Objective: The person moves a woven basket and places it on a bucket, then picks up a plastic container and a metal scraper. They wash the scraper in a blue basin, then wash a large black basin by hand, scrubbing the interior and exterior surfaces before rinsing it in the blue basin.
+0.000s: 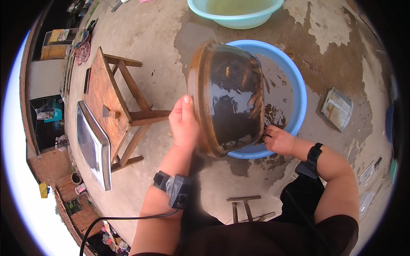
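Note:
A dark brown glazed earthenware basin (pixel 235 96) is held tipped on its side, its thick tan-brown rim to the left and its base to the right. My left hand (pixel 184 123) grips that rim, thumb lying on the outer face. At the lower edge of the base, my right hand (pixel 279 140) has its fingers curled against the pot; the fingertips are partly hidden. Below it stands a blue plastic tub (pixel 299 99) with murky water and dark bits inside. The pot covers the tub's left side, and its own inside faces away from me.
A wooden table (pixel 109 105) at left bears a scraper (pixel 110 112) and a shiny rectangular tray (pixel 94 147). A pale green basin (pixel 246 20) of cloudy water stands ahead. At right lies a metal dustpan (pixel 338 108) on wet concrete. Beneath me is a low wooden stool (pixel 244 199).

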